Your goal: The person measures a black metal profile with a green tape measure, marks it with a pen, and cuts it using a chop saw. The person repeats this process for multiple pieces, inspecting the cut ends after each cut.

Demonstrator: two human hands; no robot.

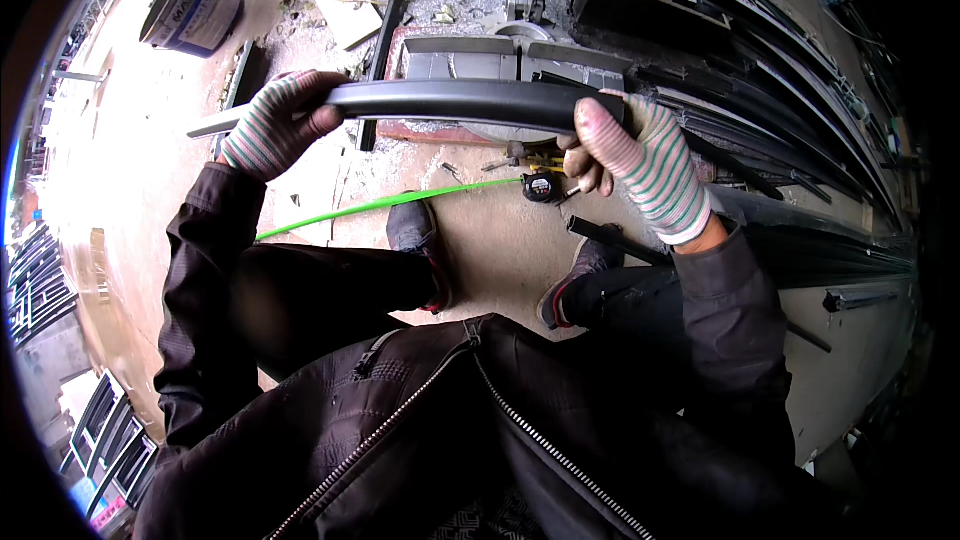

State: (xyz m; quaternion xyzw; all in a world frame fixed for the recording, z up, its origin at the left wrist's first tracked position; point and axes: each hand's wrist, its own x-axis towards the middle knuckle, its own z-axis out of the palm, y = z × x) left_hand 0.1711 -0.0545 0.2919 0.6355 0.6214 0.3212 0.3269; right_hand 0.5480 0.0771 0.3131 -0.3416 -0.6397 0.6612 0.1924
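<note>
Between my two hands a dark grey metal profile bar (pixel 460 103) is held crosswise, off the floor. My left hand (pixel 282 122), in a striped knit glove, is closed around its left part; a lighter length sticks out beyond that hand. My right hand (pixel 645 162), in a matching glove with bare fingertips, grips the right end with the thumb on top. Below the bar, a black tape measure (pixel 542 187) lies on the floor near my right hand, its green blade (pixel 375 205) drawn out to the left.
Beyond the bar stands a metal saw bed (pixel 470 62) amid pale shavings. Many dark profiles (pixel 760 105) lie stacked along the right. A bucket (pixel 195 15) stands at the far left. A short black profile (pixel 620 242) lies by my right shoe (pixel 592 258).
</note>
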